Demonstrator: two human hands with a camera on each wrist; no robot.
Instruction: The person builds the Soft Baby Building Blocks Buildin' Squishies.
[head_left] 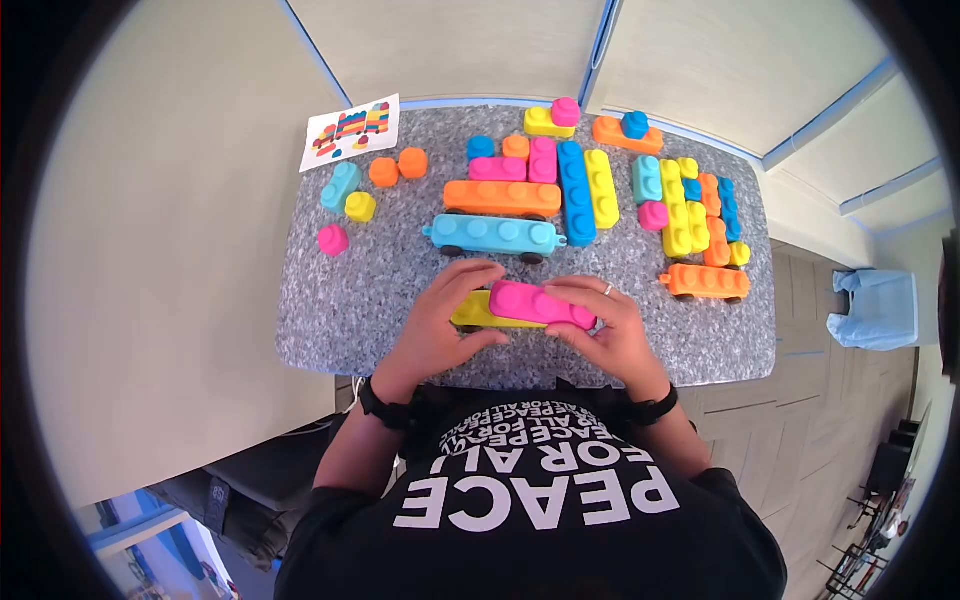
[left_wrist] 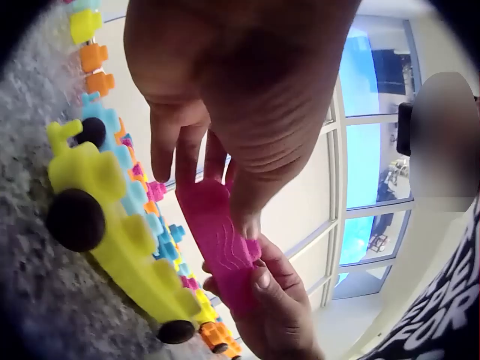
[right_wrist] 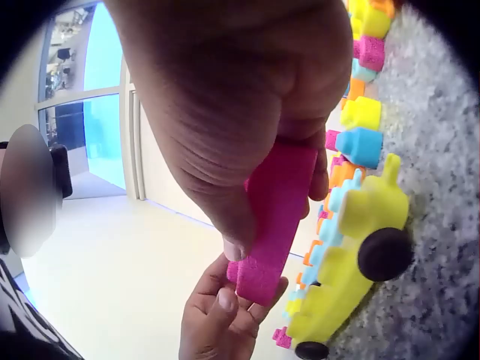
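Observation:
My right hand [head_left: 617, 328] holds one end of a long pink toy brick [head_left: 528, 302], thumb on the near side and fingers on the far side. Around the brick's other end my left hand [head_left: 432, 318] is spread, its fingertips right at the far edge and its thumb apart from the near edge. The pink brick [right_wrist: 279, 217] is raised and tilted. Below it a yellow wheeled toy wagon base [head_left: 470, 312] stands on the table, partly covered by the brick in the head view. Studs and black wheels show on the wagon base [left_wrist: 139, 244] in the left wrist view.
Beyond my hands stand a light blue wagon [head_left: 492, 236] and an orange wagon [head_left: 500, 198] bearing bricks. An orange wagon [head_left: 708, 281] and stacked bricks [head_left: 676, 215] are at the right. Loose bricks [head_left: 384, 172] and a picture card [head_left: 350, 133] lie on the left of the speckled table [head_left: 330, 310].

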